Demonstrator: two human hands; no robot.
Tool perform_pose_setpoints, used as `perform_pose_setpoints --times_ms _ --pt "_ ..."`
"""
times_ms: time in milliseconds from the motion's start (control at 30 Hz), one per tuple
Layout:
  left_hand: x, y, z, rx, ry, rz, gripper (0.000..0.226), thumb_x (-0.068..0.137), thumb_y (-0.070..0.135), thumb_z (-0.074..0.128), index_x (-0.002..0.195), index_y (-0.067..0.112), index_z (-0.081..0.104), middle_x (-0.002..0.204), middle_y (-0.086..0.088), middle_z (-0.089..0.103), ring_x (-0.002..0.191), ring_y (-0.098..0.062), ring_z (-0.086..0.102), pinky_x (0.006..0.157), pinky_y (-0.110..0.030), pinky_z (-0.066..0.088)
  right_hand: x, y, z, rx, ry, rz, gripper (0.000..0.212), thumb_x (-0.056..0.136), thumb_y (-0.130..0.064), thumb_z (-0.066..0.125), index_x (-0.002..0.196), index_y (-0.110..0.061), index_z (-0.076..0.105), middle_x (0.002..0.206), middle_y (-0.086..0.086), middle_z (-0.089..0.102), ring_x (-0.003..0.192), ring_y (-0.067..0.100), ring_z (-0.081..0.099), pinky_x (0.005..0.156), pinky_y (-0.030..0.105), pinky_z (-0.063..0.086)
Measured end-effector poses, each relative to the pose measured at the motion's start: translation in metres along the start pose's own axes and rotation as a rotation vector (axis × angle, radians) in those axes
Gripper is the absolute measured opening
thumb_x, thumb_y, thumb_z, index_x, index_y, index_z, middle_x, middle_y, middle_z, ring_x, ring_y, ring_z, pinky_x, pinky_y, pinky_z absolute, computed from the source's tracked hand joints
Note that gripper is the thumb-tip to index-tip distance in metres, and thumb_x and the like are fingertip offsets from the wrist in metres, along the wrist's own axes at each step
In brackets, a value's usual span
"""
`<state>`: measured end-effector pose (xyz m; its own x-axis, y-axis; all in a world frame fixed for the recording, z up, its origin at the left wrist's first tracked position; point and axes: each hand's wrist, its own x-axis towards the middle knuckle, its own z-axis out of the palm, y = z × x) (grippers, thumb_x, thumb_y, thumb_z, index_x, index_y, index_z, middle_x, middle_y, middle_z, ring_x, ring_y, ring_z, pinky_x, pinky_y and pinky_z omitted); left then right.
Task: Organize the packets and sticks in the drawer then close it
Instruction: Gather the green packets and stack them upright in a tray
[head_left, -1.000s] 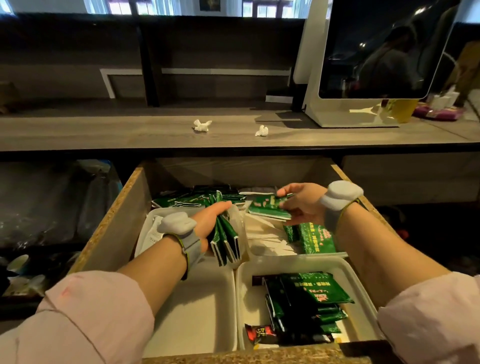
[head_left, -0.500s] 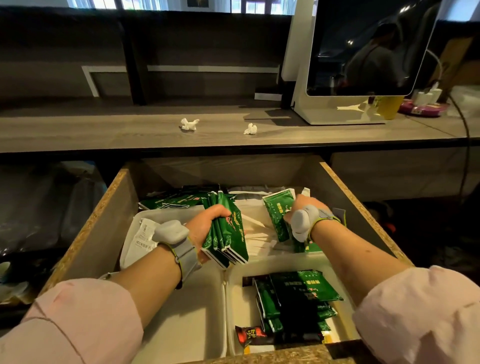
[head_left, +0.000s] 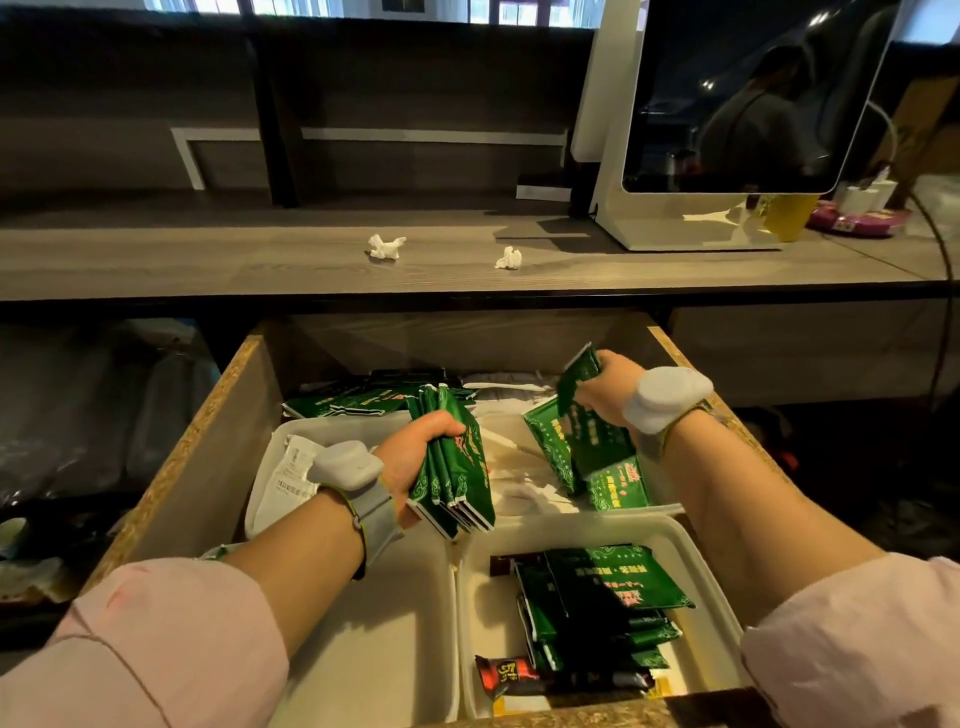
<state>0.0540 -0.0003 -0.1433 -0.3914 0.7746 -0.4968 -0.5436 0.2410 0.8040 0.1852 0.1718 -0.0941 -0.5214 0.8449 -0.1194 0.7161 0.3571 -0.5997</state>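
The wooden drawer (head_left: 197, 441) stands pulled out, with white trays inside. My left hand (head_left: 421, 457) grips a stack of green packets (head_left: 457, 467) held on edge over the left tray (head_left: 363, 649). My right hand (head_left: 605, 387) pinches green packets (head_left: 579, 410) and holds them tilted above the back right tray (head_left: 667, 505). More green packets (head_left: 343, 402) lie at the back of the drawer. The front right tray (head_left: 691, 551) holds a heap of green packets (head_left: 618, 587) and a dark red and black stick (head_left: 524, 675). White sticks (head_left: 519, 462) lie in the middle.
A grey counter (head_left: 208, 260) runs above the drawer, with two crumpled white tissues (head_left: 385, 246) on it and a white-framed screen (head_left: 737, 104) at the right. A yellow cup (head_left: 787, 215) stands behind the screen. Plastic bags (head_left: 78, 415) fill the space left of the drawer.
My right hand has lifted several green packets up from the back right tray. My left hand has kept its stack and raised it slightly.
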Motion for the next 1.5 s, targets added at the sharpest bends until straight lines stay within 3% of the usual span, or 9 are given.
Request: perform_pose_setpoints --times_ms 133,233,533,667,767,1033,1267,1400,1500 --pt "-0.002 0.001 0.003 -0.015 0.008 0.007 0.021 0.083 0.021 0.055 0.087 0.001 0.060 0.079 -0.019 0.062 0.065 -0.029 0.065 0.071 -0.037 0.057 -0.030 -0.013 0.010 0.862 -0.307 0.191 0.006 0.089 -0.006 0.058 0.090 -0.002 0.062 0.072 0.014 0.066 0.062 0.027 0.066 0.070 0.038 0.055" --pt "-0.004 0.003 0.002 -0.039 0.031 0.026 0.019 0.082 0.022 0.056 0.069 0.009 0.057 0.057 -0.008 0.055 0.041 -0.021 0.057 0.051 -0.025 0.052 -0.032 -0.019 0.024 0.886 -0.469 0.199 0.017 0.092 -0.018 0.056 0.085 -0.004 0.063 0.076 0.013 0.067 0.067 0.026 0.064 0.071 0.036 0.054" --pt "-0.006 0.009 -0.004 -0.095 -0.115 0.109 0.025 0.080 0.031 0.059 0.083 0.008 0.068 0.061 -0.009 0.070 0.051 -0.023 0.068 0.060 -0.030 0.057 -0.032 -0.025 0.048 1.131 -0.484 0.221 0.022 0.093 -0.027 0.056 0.088 -0.007 0.063 0.084 0.011 0.069 0.077 0.025 0.069 0.075 0.039 0.058" --pt "-0.008 -0.004 0.008 -0.132 -0.250 0.047 0.045 0.078 0.044 0.060 0.105 0.008 0.069 0.089 -0.017 0.073 0.076 -0.029 0.073 0.079 -0.041 0.059 -0.042 -0.031 0.089 0.897 -0.318 0.104 0.018 0.089 -0.031 0.062 0.091 -0.014 0.064 0.109 0.013 0.065 0.109 0.035 0.062 0.098 0.052 0.048" --pt "-0.007 -0.005 0.007 -0.101 -0.180 0.055 0.032 0.090 0.027 0.052 0.106 0.002 0.064 0.085 -0.016 0.070 0.073 -0.029 0.070 0.072 -0.038 0.059 -0.043 -0.034 0.097 0.764 -0.302 0.104 0.061 0.076 -0.052 0.065 0.119 -0.010 0.061 0.120 0.013 0.065 0.106 0.030 0.064 0.099 0.045 0.049" --pt "0.002 -0.004 0.000 -0.011 0.015 0.015 0.009 0.082 0.013 0.055 0.084 0.004 0.060 0.073 -0.013 0.060 0.053 -0.024 0.063 0.061 -0.034 0.058 0.010 0.033 0.027 -0.258 0.107 0.168 0.041 0.092 -0.024 0.051 0.129 -0.010 0.044 0.133 0.019 0.048 0.120 0.039 0.049 0.095 0.044 0.043" --pt "0.002 -0.007 0.001 -0.001 -0.026 0.011 0.008 0.083 0.011 0.055 0.083 0.004 0.058 0.068 -0.012 0.060 0.055 -0.025 0.062 0.062 -0.035 0.058 0.047 0.071 0.044 -0.204 -0.053 0.268 0.024 0.097 -0.023 0.040 0.108 -0.010 0.058 0.113 0.011 0.055 0.090 0.028 0.051 0.081 0.033 0.037" --pt "0.000 -0.006 -0.003 0.018 -0.035 0.010 0.010 0.083 0.013 0.055 0.086 0.004 0.057 0.070 -0.012 0.060 0.057 -0.025 0.062 0.065 -0.035 0.058 0.029 0.054 0.023 -0.198 -0.072 0.231 0.057 0.093 -0.026 0.056 0.143 -0.008 0.035 0.148 0.007 0.039 0.135 0.030 0.039 0.109 0.035 0.032" --pt "0.004 -0.005 -0.006 0.015 -0.027 0.021 0.010 0.083 0.013 0.056 0.086 0.004 0.057 0.069 -0.012 0.061 0.058 -0.025 0.063 0.064 -0.035 0.058 0.006 0.025 -0.003 0.035 -0.132 0.201 0.060 0.088 -0.030 0.064 0.140 -0.009 0.043 0.135 0.008 0.056 0.118 0.027 0.056 0.092 0.035 0.050"
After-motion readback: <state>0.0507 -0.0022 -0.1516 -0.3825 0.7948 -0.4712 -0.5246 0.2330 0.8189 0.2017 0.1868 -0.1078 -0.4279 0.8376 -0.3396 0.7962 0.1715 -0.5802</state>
